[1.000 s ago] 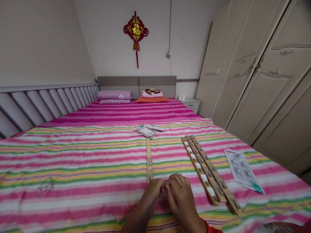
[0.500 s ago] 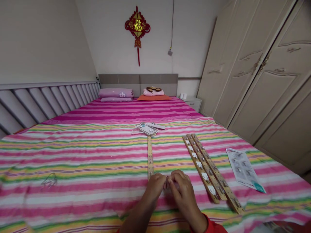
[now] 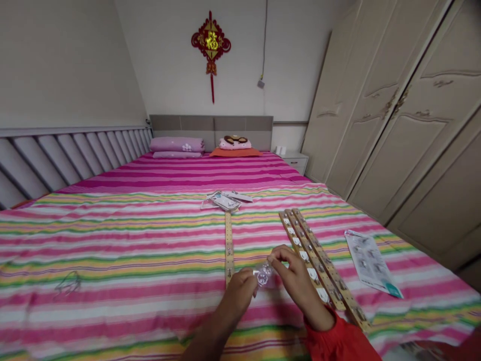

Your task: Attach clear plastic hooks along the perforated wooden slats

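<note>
A small shiny clear plastic piece is stretched between my two hands above the striped bedspread. My left hand pinches its left edge. At the upper right, the fingertips of my right hand are closed on the other end. What exactly the piece is, or whether it contains anything, I cannot make out. Just beyond my left hand lies a narrow wooden strip with small metal fittings, its near end hidden by the hand. To the right of my right hand lie wooden strips bearing metal fittings and white pieces.
Flat plastic packages lie at the far end of the single strip. Another clear package is at the right. A crumpled clear wrapper rests at the left. A slatted rail borders the bed's left side; wardrobes stand right.
My hands have moved apart, the right one up and to the right, exposing the clear plastic piece between them. The view has shifted slightly.
</note>
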### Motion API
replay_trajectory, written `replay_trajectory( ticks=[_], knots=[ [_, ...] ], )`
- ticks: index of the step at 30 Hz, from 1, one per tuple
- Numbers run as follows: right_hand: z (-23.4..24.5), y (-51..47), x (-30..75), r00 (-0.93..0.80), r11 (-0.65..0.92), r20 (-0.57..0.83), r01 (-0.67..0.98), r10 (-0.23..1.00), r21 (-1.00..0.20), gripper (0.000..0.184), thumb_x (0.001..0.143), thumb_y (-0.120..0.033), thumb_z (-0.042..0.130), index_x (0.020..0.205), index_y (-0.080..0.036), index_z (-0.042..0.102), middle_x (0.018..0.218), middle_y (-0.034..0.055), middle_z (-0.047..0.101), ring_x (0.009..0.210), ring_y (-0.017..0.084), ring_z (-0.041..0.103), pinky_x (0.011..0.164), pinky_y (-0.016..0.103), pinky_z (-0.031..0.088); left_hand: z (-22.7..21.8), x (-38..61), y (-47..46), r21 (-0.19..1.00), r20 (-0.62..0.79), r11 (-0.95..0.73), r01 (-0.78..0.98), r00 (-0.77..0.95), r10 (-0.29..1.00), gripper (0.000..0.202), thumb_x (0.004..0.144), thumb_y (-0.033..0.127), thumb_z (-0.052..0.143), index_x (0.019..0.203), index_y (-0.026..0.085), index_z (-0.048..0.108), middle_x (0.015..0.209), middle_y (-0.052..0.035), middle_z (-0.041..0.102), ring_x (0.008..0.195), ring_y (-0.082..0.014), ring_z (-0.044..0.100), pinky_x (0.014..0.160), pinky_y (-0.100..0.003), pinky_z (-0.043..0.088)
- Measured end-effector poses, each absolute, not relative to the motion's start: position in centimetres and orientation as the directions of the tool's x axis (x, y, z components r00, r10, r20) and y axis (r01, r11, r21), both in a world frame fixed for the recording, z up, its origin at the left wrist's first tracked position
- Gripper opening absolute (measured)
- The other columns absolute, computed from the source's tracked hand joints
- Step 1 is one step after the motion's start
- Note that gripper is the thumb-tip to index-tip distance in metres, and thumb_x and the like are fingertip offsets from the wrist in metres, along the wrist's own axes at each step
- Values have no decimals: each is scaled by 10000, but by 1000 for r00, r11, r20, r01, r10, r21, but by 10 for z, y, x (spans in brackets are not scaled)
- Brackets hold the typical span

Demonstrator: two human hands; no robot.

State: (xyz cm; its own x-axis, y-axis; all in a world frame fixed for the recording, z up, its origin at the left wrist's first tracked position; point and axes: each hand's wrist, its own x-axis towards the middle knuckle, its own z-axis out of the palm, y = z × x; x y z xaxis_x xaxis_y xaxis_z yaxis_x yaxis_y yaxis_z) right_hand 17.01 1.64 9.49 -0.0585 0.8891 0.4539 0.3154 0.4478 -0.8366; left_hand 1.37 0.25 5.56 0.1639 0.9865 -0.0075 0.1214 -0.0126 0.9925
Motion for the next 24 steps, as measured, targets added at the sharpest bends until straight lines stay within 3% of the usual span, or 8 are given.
replay_trajectory(
  ticks=[7, 12, 18, 21, 24],
  knots=[
    [76, 26, 162, 45, 230, 232, 58, 972, -972, 214, 676, -341, 640, 554, -188, 552, 569, -21, 506, 573, 142, 467, 548, 258, 372, 58, 6, 1, 996, -33, 17, 90, 184, 982, 271, 652, 216, 436, 385, 219, 392, 565, 13, 439, 561, -132, 432, 559, -263, 312],
    [71, 54, 194, 375, 166, 112, -115, 920, -979, 217, 589, -393, 683, 596, -182, 633, 563, -9, 577, 602, 158, 513, 592, 271, 390, 39, -8, -16, 991, -120, 111, 69, 144, 982, 290, 652, 252, 485, 384, 211, 381, 535, 25, 416, 522, -116, 394, 533, -262, 295],
    [76, 67, 197, 310, 94, 50, -126, 949, -988, 233, 559, -364, 750, 664, -159, 716, 582, -3, 621, 540, 125, 470, 516, 251, 339, 33, -23, -24, 969, -231, 238, -70, 95, 968, 255, 672, 389, 609, 540, 178, 553, 526, 33, 478, 493, -102, 409, 498, -238, 294],
    [61, 66, 185, 272, 46, -35, -285, 962, -957, 228, 545, -358, 768, 620, -159, 686, 511, -39, 552, 463, 85, 400, 452, 232, 304, 36, -26, -22, 941, -261, 276, -196, 99, 960, 355, 636, 508, 667, 595, 161, 605, 531, 20, 520, 470, -96, 427, 476, -232, 302],
    [43, 69, 179, 162, -103, -188, -426, 969, -899, 230, 506, -298, 786, 614, -157, 640, 503, -53, 519, 433, 60, 397, 402, 194, 288, 40, -28, -20, 887, -293, 307, -345, 95, 951, 418, 589, 560, 709, 606, 152, 616, 519, 16, 528, 460, -93, 443, 465, -228, 321]
  ],
)
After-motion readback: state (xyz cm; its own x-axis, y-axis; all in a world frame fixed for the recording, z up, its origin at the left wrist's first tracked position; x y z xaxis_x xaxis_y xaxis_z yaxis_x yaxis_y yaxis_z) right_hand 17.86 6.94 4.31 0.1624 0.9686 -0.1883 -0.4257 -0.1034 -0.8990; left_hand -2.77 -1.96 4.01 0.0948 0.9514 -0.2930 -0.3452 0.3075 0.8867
